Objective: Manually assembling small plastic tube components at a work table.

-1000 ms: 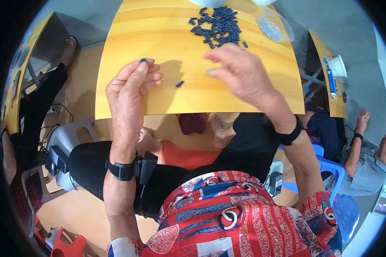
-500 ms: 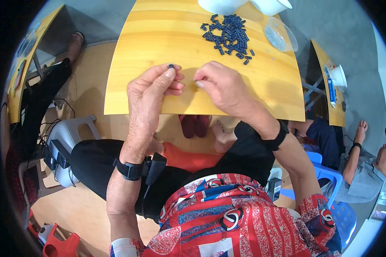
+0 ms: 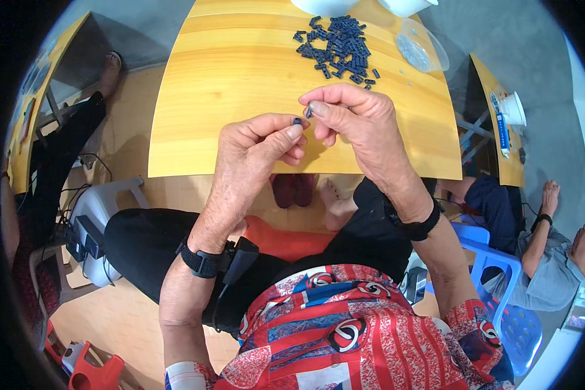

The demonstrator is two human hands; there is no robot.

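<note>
The left hand [image 3: 257,146] pinches a small dark part [image 3: 297,121] between thumb and forefinger, the other fingers curled in below it. The right hand [image 3: 357,120] meets it from the other side, its thumb and forefinger closed on a second tiny piece [image 3: 308,112] that is held right against the first; the piece is too small to tell its shape. Both hands hover above the near edge of a yellow wooden table [image 3: 240,78], fingertips almost touching each other. Each wrist carries a black band, with a dark device hanging by the left one. Farther back on the table, well apart from the hands, lies a loose heap of small dark parts [image 3: 340,49], a few strays scattered around its edge. Just to the right of the heap sits a clear plastic dish [image 3: 421,51] holding fine pale bits, and two white bowls [image 3: 325,6] stand at the far rim. Under the table the person's bare feet and a pair of dark red slippers [image 3: 294,190] show on the floor. To the right, another person sits on a blue chair [image 3: 500,286] beside a second yellow table.
</note>
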